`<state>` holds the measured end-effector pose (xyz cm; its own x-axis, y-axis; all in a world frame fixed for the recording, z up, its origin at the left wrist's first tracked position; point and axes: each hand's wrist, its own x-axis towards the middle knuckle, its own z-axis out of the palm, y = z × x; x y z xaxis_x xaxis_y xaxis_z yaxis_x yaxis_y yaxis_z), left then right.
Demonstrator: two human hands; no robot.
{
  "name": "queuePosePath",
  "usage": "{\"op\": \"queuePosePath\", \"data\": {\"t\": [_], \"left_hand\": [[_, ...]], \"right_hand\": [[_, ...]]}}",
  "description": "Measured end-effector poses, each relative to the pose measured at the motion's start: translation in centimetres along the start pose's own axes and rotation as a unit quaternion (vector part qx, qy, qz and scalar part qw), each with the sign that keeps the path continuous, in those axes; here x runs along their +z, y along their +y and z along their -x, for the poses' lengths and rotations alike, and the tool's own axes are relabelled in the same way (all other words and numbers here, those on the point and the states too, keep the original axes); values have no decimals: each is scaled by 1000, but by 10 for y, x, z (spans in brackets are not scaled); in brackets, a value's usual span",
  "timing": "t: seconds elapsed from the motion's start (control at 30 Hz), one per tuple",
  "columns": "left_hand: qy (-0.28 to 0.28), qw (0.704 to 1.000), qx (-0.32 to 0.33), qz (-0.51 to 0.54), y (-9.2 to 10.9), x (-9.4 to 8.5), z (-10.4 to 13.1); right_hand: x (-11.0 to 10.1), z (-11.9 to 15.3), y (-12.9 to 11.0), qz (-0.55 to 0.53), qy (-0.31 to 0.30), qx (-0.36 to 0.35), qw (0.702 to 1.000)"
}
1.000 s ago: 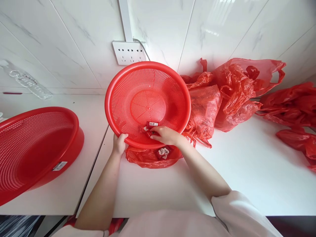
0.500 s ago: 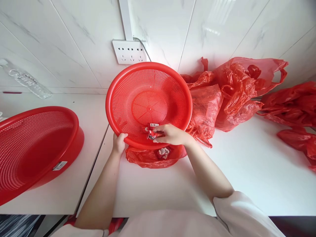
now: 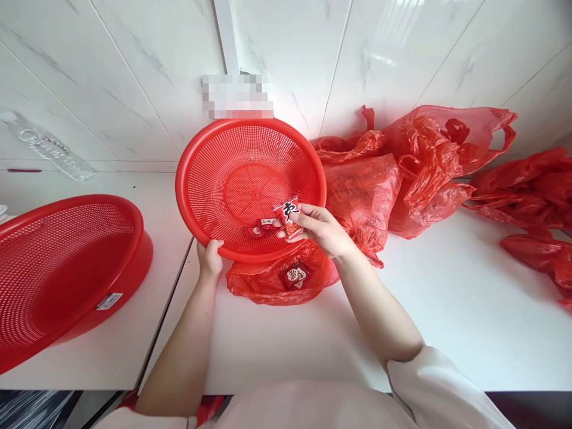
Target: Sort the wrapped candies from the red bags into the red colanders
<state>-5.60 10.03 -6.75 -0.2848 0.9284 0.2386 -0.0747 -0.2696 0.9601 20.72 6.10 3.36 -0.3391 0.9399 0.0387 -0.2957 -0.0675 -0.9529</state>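
My left hand [image 3: 210, 259] grips the near left rim of a round red plastic colander [image 3: 250, 140], which is tilted toward me. Between the thumb and fingers of my right hand [image 3: 324, 229] is a small red snack packet [image 3: 288, 215] with black lettering, held over the colander's near right side. A few small red wrapped packets [image 3: 260, 227] lie in the lower part of the colander. Just below its near rim, an open red plastic bag [image 3: 250, 283] rests on the table, and a dark red packet [image 3: 295, 274] shows in its mouth.
Another red colander [image 3: 129, 256] stands on the left. Several filled red plastic bags [image 3: 364, 185] line the right side along the tiled wall. A clear plastic bottle [image 3: 53, 149] lies at the back left. The white table [image 3: 277, 351] has a seam left of my left arm.
My right hand has lifted the snack packet up and to the right from the colander's bottom edge. The colander has shifted left, uncovering more of the bag below.
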Motion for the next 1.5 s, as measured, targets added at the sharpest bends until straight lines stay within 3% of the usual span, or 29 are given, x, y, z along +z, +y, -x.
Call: {"op": "queuePosePath", "data": {"t": [0.33, 0.5, 0.67, 0.87, 1.5], "left_hand": [[13, 1000, -6, 10, -7, -3, -2], [16, 1000, 3, 13, -5, 0, -2], [14, 1000, -3, 17, -6, -1, -2], [8, 1000, -2, 17, -7, -1, -2], [-5, 1000, 6, 11, 1, 2, 1]], "right_hand": [[5, 1, 2, 22, 48, -65, 996], [6, 0, 6, -15, 66, -39, 997], [7, -4, 7, -104, 50, 11, 993], [10, -5, -1, -206, 43, 7, 978], [9, -4, -6, -233, 27, -3, 972]]}}
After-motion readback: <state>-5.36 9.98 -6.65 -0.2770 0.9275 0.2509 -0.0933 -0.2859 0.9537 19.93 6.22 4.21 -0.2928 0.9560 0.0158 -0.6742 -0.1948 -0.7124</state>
